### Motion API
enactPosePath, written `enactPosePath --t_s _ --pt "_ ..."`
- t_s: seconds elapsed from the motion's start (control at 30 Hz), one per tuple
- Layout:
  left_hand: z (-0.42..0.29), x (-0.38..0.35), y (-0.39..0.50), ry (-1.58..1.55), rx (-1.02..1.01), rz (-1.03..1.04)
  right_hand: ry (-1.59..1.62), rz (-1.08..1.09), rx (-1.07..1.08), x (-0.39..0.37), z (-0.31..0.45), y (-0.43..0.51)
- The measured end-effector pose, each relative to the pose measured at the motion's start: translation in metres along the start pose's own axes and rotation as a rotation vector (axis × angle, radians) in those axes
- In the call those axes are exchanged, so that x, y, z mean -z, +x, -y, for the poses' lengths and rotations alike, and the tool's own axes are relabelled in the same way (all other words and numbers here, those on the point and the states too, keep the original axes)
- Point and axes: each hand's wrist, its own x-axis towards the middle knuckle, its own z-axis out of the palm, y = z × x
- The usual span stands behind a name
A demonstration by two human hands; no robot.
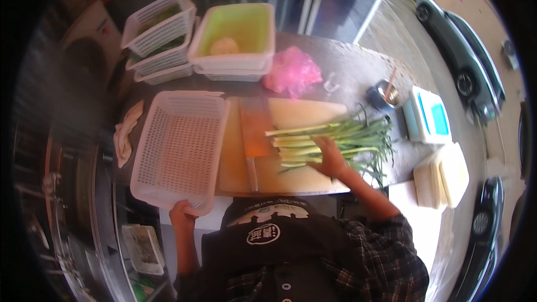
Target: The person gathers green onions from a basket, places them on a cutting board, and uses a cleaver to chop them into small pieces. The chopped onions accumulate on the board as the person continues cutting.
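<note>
My left hand (183, 212) grips the near rim of a white perforated plastic basket (180, 147), which stands tilted at the cutting board's left side. Nothing shows inside the basket. On the right half of the wooden-coloured cutting board (235, 176) lies a bunch of long green onions or garlic greens (352, 138), pale ends to the left, leaves to the right. My right hand (331, 159) rests over the stalks with thumb and fingers apart. Between basket and greens, a cleaver (256, 134) lies flat, its handle toward me.
Stacked baskets of greens (161, 29) and a yellow-green-lined tub (235, 25) stand behind. A pink plastic bag (295, 69) lies beyond the board. Rightward are a dark pot (384, 94), a blue-white container (428, 115) and pale boxes (440, 174). A cloth (128, 134) lies left.
</note>
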Motion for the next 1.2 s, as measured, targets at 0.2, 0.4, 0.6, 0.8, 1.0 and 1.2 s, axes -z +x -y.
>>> enactPosePath --t_s 0.2,0.4,0.6,0.8,1.0,1.2 --pt "-0.009 -0.009 -0.002 -0.003 0.023 0.065 0.056 0.209 0.176 -0.04 -0.066 0.084" --pt "-0.004 0.0 0.003 -0.011 0.164 0.162 -0.007 0.407 0.025 -0.078 -0.084 0.098" --pt "0.006 0.001 0.006 -0.041 0.19 0.113 -0.273 0.232 -0.049 -0.05 -0.112 0.081" --pt "0.009 0.006 0.006 0.15 0.105 0.15 -0.036 0.373 0.04 -0.05 -0.053 0.085" --pt "0.014 0.008 0.013 -0.028 0.16 0.119 -0.433 0.613 0.114 -0.034 -0.031 0.064" --pt "0.016 0.007 0.015 -0.049 0.132 0.098 -0.425 0.558 0.099 -0.03 -0.041 0.05"
